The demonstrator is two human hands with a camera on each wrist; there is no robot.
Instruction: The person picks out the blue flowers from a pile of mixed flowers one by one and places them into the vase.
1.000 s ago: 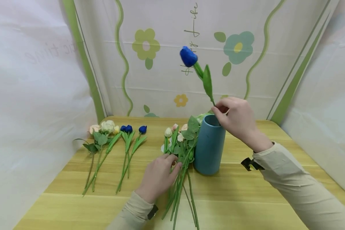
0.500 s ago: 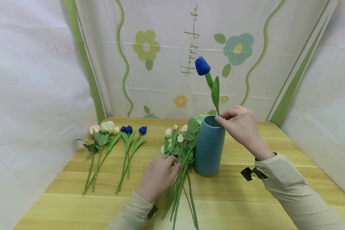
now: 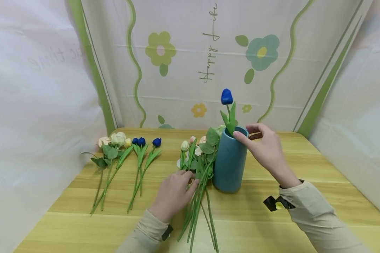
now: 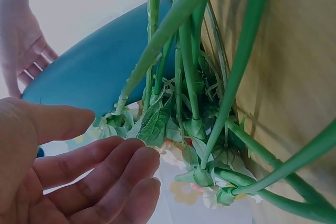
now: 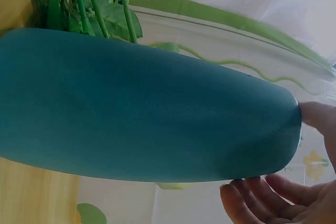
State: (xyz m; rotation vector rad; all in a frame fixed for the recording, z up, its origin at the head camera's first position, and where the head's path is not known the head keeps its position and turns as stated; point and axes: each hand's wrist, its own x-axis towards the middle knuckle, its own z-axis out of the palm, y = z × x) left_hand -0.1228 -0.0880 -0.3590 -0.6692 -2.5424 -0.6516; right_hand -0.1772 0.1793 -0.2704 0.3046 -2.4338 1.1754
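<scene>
A blue tulip (image 3: 227,96) stands in the blue vase (image 3: 230,165), its bloom and leaf tops above the mouth and its lower stem hidden inside. At the vase's rim is my right hand (image 3: 264,147), thumb over the near edge and fingers at the right side. In the right wrist view, the fingertips (image 5: 233,192) lie along the vase wall, with no stem between them. My left hand (image 3: 177,191) rests beside a bunch of mixed flowers (image 3: 206,168) left of the vase. Its relaxed fingers are close to the green stems (image 4: 184,66) in the left wrist view, gripping none.
Farther left on the wooden table (image 3: 82,232) lie several blue tulips (image 3: 141,142). Beyond them is a small group of pale roses (image 3: 118,139) with a yellow bloom (image 3: 128,142). A printed curtain (image 3: 183,80) encloses the back and sides.
The blue tulip has gone down into the vase and now stands more upright. My right hand, which pinched its stem, has lowered to the rim and let go. The left hand stays put.
</scene>
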